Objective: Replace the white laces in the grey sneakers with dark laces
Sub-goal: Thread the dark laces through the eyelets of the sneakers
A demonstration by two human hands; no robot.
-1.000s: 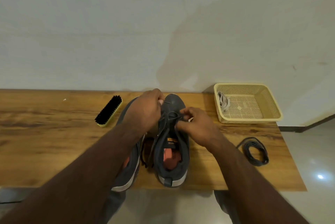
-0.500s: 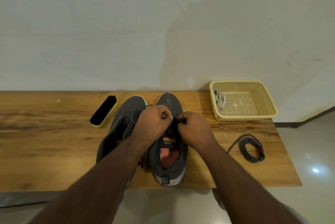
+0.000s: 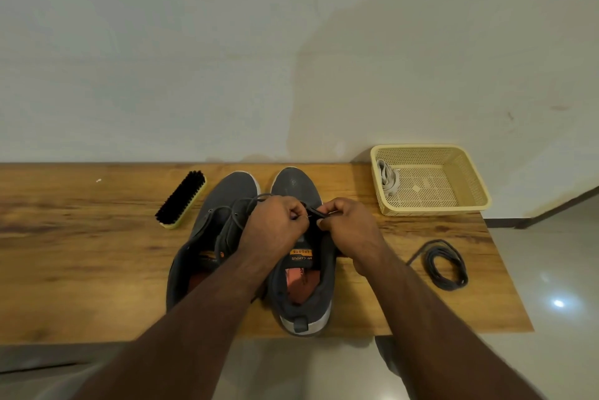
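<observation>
left hand back from toe, meeting right hand

Dim, soft light; floor glare; wide-angle bending.

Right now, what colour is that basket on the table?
Pale yellow basket, seen clearly in the head view.

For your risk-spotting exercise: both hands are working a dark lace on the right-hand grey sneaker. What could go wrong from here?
1. The right-hand grey sneaker has its heel at the wooden table's front edge; a hard tug could drag it off.
2. The left hand and right hand hide the eyelets, so one may be skipped.
3. The coiled dark lace lies near the table's right edge.
</observation>
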